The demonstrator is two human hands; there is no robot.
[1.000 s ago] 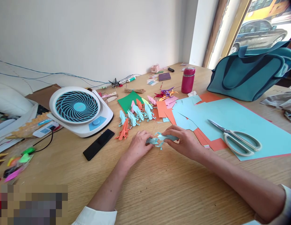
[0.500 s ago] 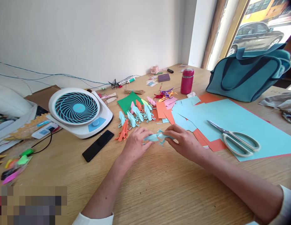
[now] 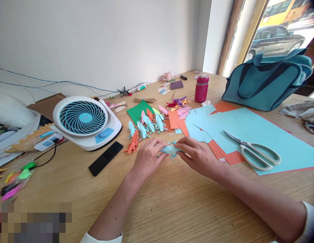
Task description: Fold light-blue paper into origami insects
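Note:
A small light blue folded paper figure (image 3: 170,150) lies low over the wooden table (image 3: 172,202), pinched between both my hands. My left hand (image 3: 147,158) grips its left end with closed fingers. My right hand (image 3: 196,156) pinches its right end. Just beyond my hands stands a cluster of finished paper figures (image 3: 147,125) in light blue, orange, pink and yellow. An orange figure (image 3: 132,144) lies closest to my left hand.
Large light blue and orange paper sheets (image 3: 248,131) lie to the right, with scissors (image 3: 255,153) on them. A white and blue desk fan (image 3: 86,121) and a black phone (image 3: 105,158) sit left. A red bottle (image 3: 201,88) and teal bag (image 3: 267,79) stand behind.
My hands have drawn closer together on the blue figure and shifted slightly, covering more of it. Nothing else on the table has moved.

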